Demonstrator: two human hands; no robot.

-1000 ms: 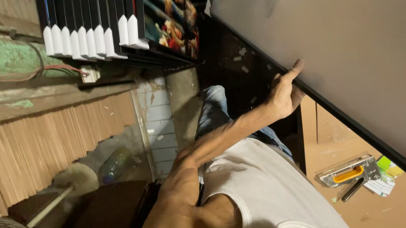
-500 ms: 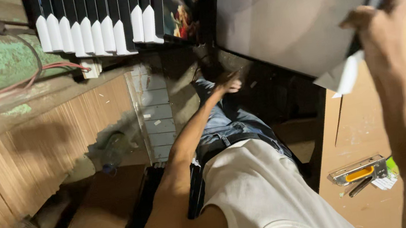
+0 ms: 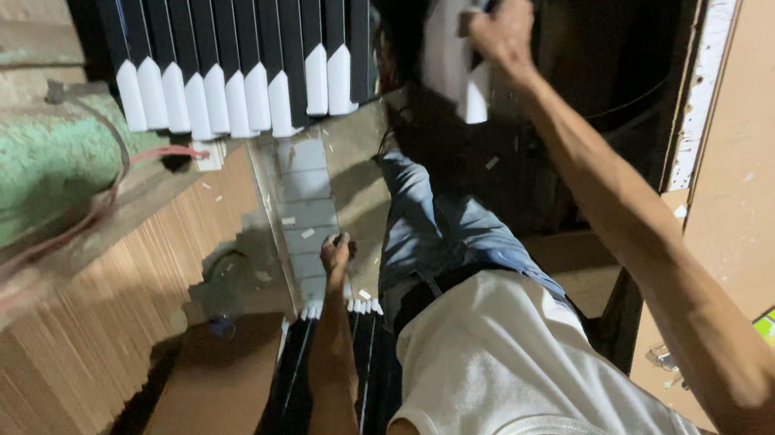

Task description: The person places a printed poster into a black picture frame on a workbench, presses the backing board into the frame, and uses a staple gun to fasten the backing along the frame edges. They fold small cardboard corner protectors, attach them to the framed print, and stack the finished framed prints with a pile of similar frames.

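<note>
The grey tiled floor (image 3: 307,183) carries scattered white paper scraps (image 3: 305,233) just beyond the left hand (image 3: 335,252). A row of black flat panels with white corner caps (image 3: 237,61) stands farther off.

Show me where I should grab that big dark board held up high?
Probably by its edge, just above the white corner cap, coming from the right side. The dark board is flat and tilted, so only an edge offers something to wrap fingers round; the right hand clasps it there.
</note>
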